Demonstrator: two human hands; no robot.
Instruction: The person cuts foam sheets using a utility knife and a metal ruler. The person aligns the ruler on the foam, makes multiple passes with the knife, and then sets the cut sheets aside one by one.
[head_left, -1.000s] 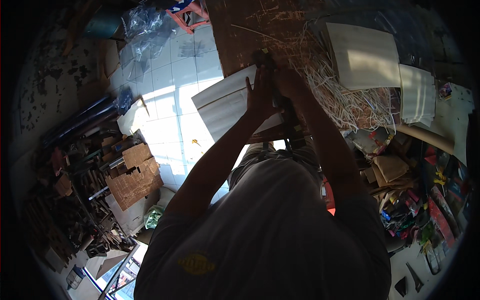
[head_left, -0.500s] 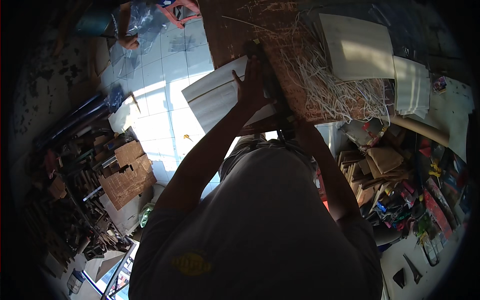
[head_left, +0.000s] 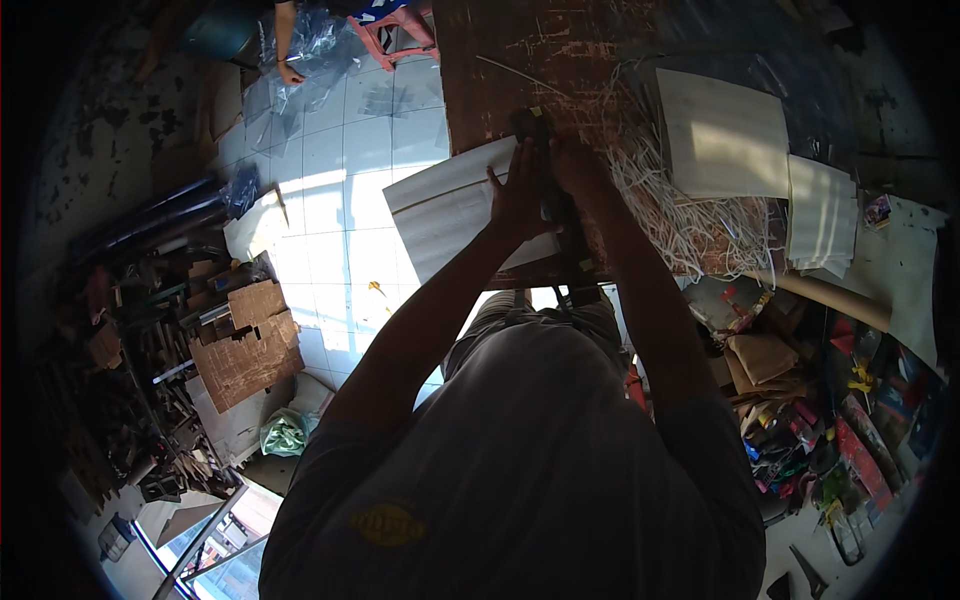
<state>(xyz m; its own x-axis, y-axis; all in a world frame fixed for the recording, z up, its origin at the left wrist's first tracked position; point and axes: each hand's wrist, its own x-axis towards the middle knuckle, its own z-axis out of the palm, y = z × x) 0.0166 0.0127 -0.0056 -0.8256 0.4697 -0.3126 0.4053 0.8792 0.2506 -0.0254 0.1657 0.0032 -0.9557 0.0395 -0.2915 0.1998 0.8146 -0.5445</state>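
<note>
The white sheet (head_left: 455, 215) lies flat on the counter (head_left: 500, 70), half hanging over its near edge. It looks thin, light and bendy, best held flat near an edge. Its long side runs left to right, a bit tilted. The left hand (head_left: 520, 195) presses on it, fingers spread. The right hand (head_left: 575, 165) is curled around a dark tool (head_left: 560, 215).

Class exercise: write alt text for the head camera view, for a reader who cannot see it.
Seen from above, a person's left hand presses flat on a white sheet at the edge of a worn brown table, while the right hand grips a dark tool. White paper strips pile up to the right.
</note>
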